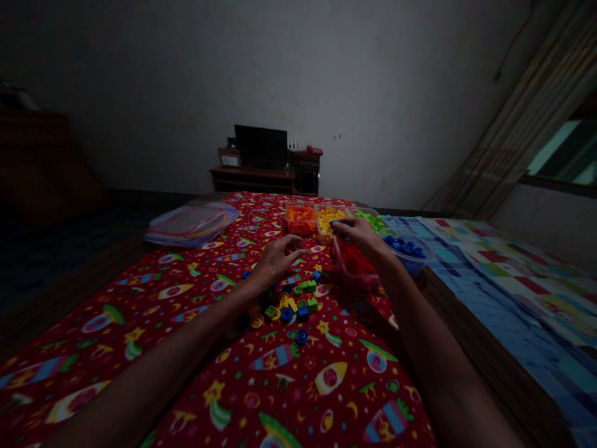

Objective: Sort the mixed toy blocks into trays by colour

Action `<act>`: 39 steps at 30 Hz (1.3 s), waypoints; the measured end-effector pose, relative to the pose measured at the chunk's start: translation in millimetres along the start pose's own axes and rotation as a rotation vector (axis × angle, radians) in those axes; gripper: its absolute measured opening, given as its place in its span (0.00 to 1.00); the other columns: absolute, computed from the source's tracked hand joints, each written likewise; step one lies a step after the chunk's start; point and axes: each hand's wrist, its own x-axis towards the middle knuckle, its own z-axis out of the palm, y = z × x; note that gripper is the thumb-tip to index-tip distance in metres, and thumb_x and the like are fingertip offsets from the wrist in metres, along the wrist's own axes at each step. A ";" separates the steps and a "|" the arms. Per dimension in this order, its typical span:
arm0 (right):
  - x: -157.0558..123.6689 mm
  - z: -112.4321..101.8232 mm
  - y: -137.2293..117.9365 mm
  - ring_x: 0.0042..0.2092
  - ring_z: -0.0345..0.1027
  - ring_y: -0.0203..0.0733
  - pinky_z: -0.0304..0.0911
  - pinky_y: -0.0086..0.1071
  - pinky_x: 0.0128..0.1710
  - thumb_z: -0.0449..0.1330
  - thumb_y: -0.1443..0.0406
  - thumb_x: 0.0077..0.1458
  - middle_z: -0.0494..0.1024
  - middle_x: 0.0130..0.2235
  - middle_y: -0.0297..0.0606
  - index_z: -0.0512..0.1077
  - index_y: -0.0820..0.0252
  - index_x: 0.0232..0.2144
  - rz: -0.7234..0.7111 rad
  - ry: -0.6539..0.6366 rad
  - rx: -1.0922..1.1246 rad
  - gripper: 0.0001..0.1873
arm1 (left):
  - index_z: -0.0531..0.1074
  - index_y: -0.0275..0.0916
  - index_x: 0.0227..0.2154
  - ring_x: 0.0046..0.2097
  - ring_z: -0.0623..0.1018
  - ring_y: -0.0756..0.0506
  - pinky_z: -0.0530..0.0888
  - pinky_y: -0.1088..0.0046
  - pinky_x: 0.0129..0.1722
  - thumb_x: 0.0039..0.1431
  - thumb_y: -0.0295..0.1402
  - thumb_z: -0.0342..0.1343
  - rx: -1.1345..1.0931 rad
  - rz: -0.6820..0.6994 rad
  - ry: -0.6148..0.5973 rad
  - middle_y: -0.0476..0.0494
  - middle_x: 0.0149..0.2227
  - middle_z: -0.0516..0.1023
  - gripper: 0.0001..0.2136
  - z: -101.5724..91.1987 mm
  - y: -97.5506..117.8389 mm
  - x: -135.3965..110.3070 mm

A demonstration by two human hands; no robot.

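Observation:
My right hand (360, 234) pinches a small blue toy brick (333, 224) above the boxes, between the yellow and red ones. Thumb and fingers apart, my left hand (278, 256) hovers over the patterned cloth with nothing visible in it. Close below it lies a loose pile of blue, yellow and green bricks (311, 303); my left forearm hides part of it. Sorted pieces fill a box of orange bricks (301, 215), a box of yellow bricks (329, 216), a box of green bricks (370, 219), a box of red bricks (355, 256) and a round tub of blue bricks (405, 246).
Clear lids (191, 223) are stacked at the cloth's far left. The red printed cloth (289, 398) covers the table. To the right, a bed with a blue checked sheet (494, 311) adjoins the table's wooden edge (471, 336). A desk with a monitor (261, 146) stands by the wall.

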 end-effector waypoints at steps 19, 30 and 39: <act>-9.3 -70.2 14.8 0.40 0.69 0.44 0.59 0.33 0.41 0.50 0.65 0.56 0.77 0.37 0.47 0.75 0.63 0.38 -0.047 0.300 -0.888 0.15 | 0.76 0.38 0.36 0.39 0.77 0.46 0.72 0.71 0.41 0.59 0.33 0.49 0.080 0.300 -0.427 0.41 0.38 0.80 0.11 39.0 -8.2 -23.0; -27.2 31.9 -16.8 0.26 0.57 0.35 0.45 0.31 0.28 0.49 0.70 0.56 0.72 0.27 0.42 0.74 0.62 0.29 -0.331 -0.163 -0.815 0.13 | 0.75 0.37 0.38 0.37 0.78 0.44 0.74 0.70 0.37 0.47 0.38 0.54 -0.050 -0.089 -0.201 0.44 0.36 0.80 0.16 -29.7 -33.2 5.1; -45.1 95.5 0.7 0.31 0.62 0.35 0.50 0.28 0.29 0.56 0.69 0.55 0.75 0.33 0.40 0.74 0.61 0.35 -0.601 -0.584 -0.707 0.07 | 0.77 0.40 0.32 0.37 0.78 0.42 0.72 0.70 0.39 0.50 0.41 0.52 0.287 -0.097 -0.263 0.43 0.35 0.81 0.13 -76.8 -67.2 -37.3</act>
